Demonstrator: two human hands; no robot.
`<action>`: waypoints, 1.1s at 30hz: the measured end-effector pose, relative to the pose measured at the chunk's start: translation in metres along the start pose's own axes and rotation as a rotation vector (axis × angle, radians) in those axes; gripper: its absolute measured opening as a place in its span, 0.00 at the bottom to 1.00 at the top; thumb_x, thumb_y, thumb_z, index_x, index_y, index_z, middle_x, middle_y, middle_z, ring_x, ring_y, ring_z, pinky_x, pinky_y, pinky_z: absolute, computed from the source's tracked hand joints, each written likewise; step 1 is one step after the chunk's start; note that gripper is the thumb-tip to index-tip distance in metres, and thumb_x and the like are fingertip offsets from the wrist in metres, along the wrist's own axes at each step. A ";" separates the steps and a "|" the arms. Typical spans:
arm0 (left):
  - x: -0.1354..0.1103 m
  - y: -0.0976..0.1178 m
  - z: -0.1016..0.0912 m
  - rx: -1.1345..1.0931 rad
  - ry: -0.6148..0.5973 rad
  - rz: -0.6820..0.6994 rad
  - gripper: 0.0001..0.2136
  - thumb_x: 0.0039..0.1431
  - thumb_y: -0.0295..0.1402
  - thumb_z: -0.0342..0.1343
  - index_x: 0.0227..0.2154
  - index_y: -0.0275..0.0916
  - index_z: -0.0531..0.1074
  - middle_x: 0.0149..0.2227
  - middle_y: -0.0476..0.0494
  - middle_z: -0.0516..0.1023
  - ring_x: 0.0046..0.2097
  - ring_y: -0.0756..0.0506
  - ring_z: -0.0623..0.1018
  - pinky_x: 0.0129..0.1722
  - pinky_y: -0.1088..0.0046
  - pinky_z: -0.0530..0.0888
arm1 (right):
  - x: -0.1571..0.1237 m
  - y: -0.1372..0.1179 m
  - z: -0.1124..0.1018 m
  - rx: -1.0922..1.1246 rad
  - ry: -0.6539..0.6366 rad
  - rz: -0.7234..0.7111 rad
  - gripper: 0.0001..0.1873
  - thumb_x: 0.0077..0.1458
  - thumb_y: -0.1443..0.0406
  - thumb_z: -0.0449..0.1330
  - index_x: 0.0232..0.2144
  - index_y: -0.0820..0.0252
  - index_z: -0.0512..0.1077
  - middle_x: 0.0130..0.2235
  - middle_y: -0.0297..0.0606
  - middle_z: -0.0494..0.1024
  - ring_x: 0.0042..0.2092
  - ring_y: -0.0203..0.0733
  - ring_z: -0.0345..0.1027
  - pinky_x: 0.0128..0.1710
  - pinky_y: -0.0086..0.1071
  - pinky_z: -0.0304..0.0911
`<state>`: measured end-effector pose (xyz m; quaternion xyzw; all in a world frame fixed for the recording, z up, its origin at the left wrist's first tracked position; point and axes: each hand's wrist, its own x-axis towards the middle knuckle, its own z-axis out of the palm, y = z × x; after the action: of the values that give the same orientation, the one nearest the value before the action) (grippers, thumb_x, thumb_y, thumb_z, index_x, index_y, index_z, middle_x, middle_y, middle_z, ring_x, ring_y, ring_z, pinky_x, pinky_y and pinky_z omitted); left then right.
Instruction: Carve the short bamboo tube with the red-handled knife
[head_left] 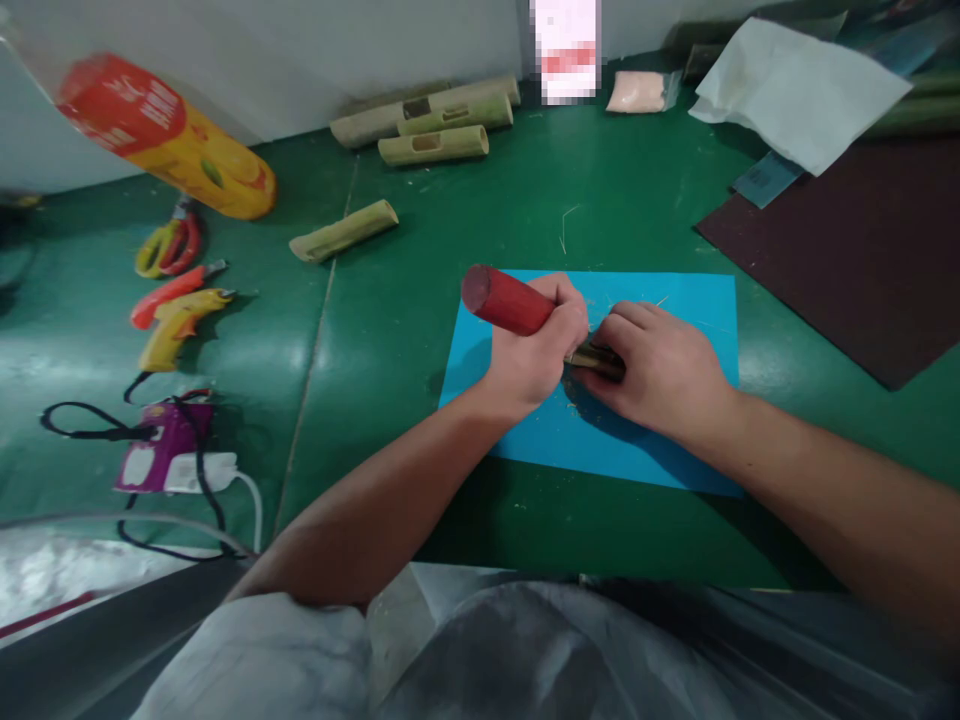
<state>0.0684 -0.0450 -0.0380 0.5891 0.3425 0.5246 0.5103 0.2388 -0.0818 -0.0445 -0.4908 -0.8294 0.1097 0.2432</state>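
Observation:
My left hand (534, 352) is wrapped round a tool with a thick red handle (504, 298); the handle sticks up and to the left out of my fist. My right hand (660, 368) lies curled over a small dark brownish piece (598, 358) and presses it onto a blue sheet (705, 310) on the green floor. The two hands meet at that piece. The tool's working end is hidden between my hands.
Several cut bamboo sections (431, 120) lie at the back, one more (345, 231) nearer. At left are scissors (169, 243), a red cutter (172, 288), a yellow glue gun (176, 322), a purple device with cables (161, 458) and an orange-yellow bottle (169, 140). A dark brown mat (862, 250) and white paper (799, 90) lie right.

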 end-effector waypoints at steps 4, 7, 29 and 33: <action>0.001 -0.003 0.001 0.056 -0.005 0.008 0.18 0.61 0.35 0.60 0.19 0.43 0.61 0.20 0.53 0.62 0.25 0.52 0.62 0.27 0.71 0.63 | 0.001 0.002 0.000 0.049 -0.001 0.011 0.07 0.61 0.63 0.68 0.34 0.55 0.73 0.36 0.41 0.78 0.38 0.46 0.67 0.37 0.39 0.53; 0.002 -0.002 0.001 0.054 -0.028 -0.004 0.18 0.59 0.35 0.61 0.19 0.43 0.60 0.20 0.53 0.62 0.25 0.52 0.62 0.27 0.70 0.62 | 0.002 0.003 0.000 0.090 -0.008 0.022 0.06 0.61 0.64 0.68 0.34 0.55 0.73 0.35 0.39 0.77 0.36 0.44 0.65 0.36 0.39 0.51; 0.001 0.000 0.005 -0.020 0.022 0.004 0.15 0.60 0.29 0.58 0.19 0.43 0.63 0.19 0.52 0.63 0.23 0.51 0.60 0.25 0.68 0.59 | 0.001 0.001 -0.006 0.115 -0.044 0.046 0.07 0.59 0.65 0.67 0.34 0.54 0.71 0.38 0.40 0.78 0.38 0.45 0.66 0.37 0.39 0.52; 0.001 -0.003 0.003 0.046 0.025 0.002 0.16 0.62 0.32 0.60 0.20 0.43 0.62 0.20 0.52 0.63 0.24 0.49 0.61 0.27 0.66 0.60 | 0.001 0.001 -0.005 0.103 -0.029 0.039 0.06 0.59 0.66 0.67 0.35 0.54 0.72 0.38 0.40 0.78 0.38 0.45 0.66 0.37 0.39 0.52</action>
<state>0.0721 -0.0444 -0.0405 0.5947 0.3601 0.5244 0.4917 0.2416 -0.0808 -0.0397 -0.4919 -0.8165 0.1641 0.2540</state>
